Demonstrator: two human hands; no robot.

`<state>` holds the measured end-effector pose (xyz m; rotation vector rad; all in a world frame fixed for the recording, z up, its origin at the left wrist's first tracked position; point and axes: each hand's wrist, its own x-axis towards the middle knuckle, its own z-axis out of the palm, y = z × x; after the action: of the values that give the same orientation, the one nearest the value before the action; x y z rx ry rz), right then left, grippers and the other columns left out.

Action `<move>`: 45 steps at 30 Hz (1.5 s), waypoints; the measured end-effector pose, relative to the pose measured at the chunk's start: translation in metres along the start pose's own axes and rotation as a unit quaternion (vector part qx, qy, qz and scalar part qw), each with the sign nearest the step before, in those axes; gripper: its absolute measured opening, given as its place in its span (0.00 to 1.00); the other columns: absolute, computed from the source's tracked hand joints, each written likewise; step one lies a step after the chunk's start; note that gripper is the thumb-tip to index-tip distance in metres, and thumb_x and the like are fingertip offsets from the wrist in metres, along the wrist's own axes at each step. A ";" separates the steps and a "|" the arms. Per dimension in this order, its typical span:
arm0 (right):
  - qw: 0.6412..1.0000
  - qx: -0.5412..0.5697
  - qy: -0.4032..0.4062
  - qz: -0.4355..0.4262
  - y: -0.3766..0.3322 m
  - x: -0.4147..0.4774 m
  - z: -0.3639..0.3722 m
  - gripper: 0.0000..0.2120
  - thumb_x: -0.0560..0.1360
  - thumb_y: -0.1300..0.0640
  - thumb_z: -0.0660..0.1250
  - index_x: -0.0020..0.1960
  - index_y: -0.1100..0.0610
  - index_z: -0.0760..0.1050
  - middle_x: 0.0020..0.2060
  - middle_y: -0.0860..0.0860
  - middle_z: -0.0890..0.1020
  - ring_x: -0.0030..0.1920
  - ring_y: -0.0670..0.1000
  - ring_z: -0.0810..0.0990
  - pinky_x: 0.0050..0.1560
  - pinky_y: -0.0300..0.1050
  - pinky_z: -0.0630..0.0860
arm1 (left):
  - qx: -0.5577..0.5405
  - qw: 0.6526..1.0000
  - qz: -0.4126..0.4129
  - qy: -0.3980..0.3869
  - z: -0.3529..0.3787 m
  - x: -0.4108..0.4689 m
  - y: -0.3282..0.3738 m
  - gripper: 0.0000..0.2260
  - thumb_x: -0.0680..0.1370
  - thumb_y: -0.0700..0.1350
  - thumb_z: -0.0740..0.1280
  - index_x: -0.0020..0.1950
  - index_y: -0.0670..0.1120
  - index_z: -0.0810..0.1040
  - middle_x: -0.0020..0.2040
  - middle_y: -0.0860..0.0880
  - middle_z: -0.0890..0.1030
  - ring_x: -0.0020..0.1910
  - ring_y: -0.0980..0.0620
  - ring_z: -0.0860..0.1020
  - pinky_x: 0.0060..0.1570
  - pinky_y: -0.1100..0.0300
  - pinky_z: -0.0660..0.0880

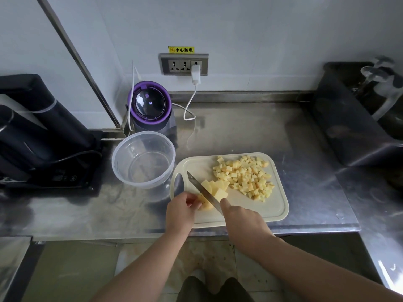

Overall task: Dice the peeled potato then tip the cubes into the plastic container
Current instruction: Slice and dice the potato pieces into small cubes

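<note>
Right hand (pixel 242 219) grips knife (pixel 201 191), left hand (pixel 182 209) fingers pinch potato (pixel 206 203) (wall sticker (pixel 181 49) reads 小心触电)

Both bare forearms reaching forward, left hand (pixel 182 207) curled with fingers bent under, knuckles up, right hand (pixel 242 216) closed in a fist-like grip, index finger extended forward

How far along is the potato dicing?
Mostly done: a big pile of cubes sits on the cutting board. In hand: the right hand holds the knife across the last slices, and the left hand steadies the remaining potato piece. Left: finish cutting, then tip everything into the plastic container, which holds no cubes.
</note>
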<state>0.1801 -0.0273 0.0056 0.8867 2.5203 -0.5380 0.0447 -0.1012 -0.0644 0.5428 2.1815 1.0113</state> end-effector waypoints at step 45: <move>0.999 -0.038 0.000 -0.001 -0.013 0.023 0.015 0.28 0.79 0.66 0.61 0.72 0.53 0.52 0.37 0.50 0.70 0.38 0.50 0.75 0.38 0.44 0.73 | 0.041 0.997 0.059 0.004 -0.003 0.006 -0.010 0.05 0.76 0.40 0.70 0.44 0.50 0.78 0.40 0.57 0.80 0.47 0.53 0.80 0.48 0.59 0.76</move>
<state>0.1589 -0.0329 -0.0152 0.8571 2.5235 -0.4390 0.0375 -0.1053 -0.0726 0.7133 2.2277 0.9908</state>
